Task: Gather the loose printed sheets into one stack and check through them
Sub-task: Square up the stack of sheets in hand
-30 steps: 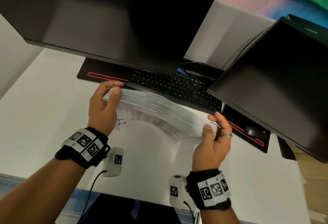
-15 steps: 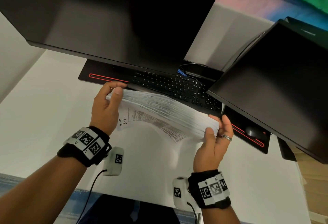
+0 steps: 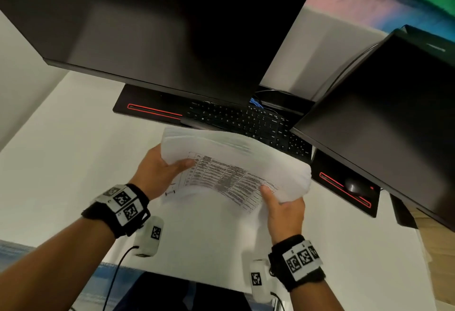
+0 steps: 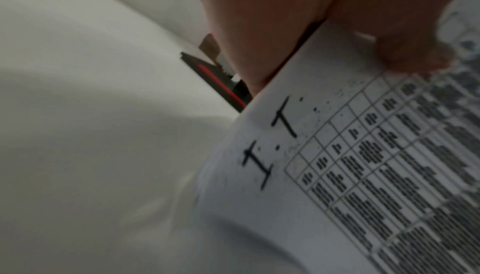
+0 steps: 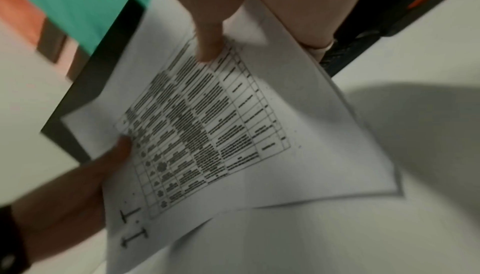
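A thick stack of printed sheets is held above the white desk, bowed upward, its top page showing a printed table. My left hand grips the stack's left end, thumb on the table print and fingers underneath. My right hand grips the right end, thumb pressed on the top page, fingers hidden below. A handwritten mark sits near the left margin.
A black keyboard lies just beyond the stack under a large dark monitor. A second dark monitor hangs at the right above a mouse on a black red-edged mat.
The stack has tipped from edge-on, with its fanned edges showing, to lying flatter with the printed top page facing up. Both hands have dropped toward me and their thumbs now lie on top.
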A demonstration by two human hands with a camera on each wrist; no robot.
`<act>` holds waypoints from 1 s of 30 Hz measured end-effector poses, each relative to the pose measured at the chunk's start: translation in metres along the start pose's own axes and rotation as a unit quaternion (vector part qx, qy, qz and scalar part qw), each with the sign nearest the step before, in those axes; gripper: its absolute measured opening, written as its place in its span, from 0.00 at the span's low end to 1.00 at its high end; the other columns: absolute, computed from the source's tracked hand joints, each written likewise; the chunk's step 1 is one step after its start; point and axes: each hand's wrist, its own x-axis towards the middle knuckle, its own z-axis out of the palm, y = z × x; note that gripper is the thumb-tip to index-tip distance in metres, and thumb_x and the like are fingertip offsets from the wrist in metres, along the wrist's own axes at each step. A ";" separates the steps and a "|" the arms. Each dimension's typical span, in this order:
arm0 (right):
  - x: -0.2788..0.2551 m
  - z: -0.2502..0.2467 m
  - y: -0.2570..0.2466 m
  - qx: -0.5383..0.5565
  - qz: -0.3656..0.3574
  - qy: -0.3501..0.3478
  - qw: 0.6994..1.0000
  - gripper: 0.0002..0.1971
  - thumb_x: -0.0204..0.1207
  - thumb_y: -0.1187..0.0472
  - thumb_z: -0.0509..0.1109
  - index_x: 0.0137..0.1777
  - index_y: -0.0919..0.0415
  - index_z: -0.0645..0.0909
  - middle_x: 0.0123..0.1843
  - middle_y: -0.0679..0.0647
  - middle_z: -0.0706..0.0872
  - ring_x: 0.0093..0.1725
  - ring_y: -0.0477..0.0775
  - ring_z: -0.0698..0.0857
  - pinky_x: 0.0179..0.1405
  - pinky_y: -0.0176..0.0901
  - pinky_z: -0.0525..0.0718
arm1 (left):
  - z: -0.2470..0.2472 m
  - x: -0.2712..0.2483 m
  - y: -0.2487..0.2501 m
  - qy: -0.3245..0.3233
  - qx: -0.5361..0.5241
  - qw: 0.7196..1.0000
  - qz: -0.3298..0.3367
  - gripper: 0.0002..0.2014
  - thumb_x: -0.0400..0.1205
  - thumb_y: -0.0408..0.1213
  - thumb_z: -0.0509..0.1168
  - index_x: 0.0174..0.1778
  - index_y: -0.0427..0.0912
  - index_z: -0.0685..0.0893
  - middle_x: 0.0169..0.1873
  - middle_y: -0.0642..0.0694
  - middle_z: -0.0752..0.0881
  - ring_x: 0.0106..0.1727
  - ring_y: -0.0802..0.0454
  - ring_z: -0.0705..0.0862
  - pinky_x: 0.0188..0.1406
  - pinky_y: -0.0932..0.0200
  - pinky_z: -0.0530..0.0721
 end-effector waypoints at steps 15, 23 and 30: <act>0.024 0.012 0.085 -0.216 0.164 -0.101 0.957 0.26 0.87 0.58 0.63 0.82 0.64 0.64 0.75 0.52 0.76 0.78 0.60 0.74 0.81 0.51 0.68 | 0.010 -0.005 -0.061 -0.026 0.151 0.973 -0.175 0.25 0.90 0.36 0.53 0.84 0.46 0.58 0.69 0.41 0.81 0.59 0.44 0.82 0.58 0.52 0.78; 0.019 -0.022 0.083 -0.288 0.102 -0.114 0.945 0.16 0.85 0.49 0.59 0.61 0.63 0.71 0.56 0.54 0.77 0.59 0.54 0.78 0.65 0.42 0.72 | 0.032 -0.017 -0.056 -0.012 0.148 0.970 -0.192 0.17 0.89 0.32 0.54 0.74 0.47 0.66 0.53 0.36 0.88 0.48 0.38 0.88 0.44 0.48 0.84; 0.039 -0.078 0.069 -0.320 0.118 -0.064 0.938 0.23 0.87 0.50 0.61 0.73 0.66 0.75 0.69 0.58 0.83 0.71 0.62 0.81 0.72 0.45 0.75 | 0.090 -0.015 -0.038 -0.071 0.152 0.965 -0.199 0.16 0.90 0.36 0.49 0.74 0.41 0.66 0.54 0.39 0.84 0.46 0.43 0.85 0.37 0.55 0.79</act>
